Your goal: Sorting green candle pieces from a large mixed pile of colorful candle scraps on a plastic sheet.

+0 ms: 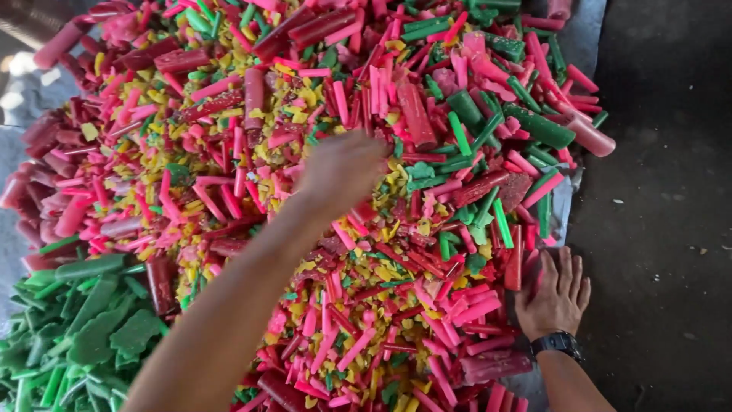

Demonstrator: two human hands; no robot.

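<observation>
A big heap of broken wax sticks in pink, dark red, green and yellow fills the view. My left hand reaches over the middle of the heap, blurred, fingers down among the pink and yellow pieces; whether it holds any is unclear. My right hand, with a black wristwatch, lies flat and spread on the heap's right edge, touching pink sticks. A thick dark red stick lies just beyond my left hand.
A separate pile of green pieces sits at the lower left. The heap rests on a grey sheet. Dark bare floor runs along the right side. Long green sticks lie at the upper right.
</observation>
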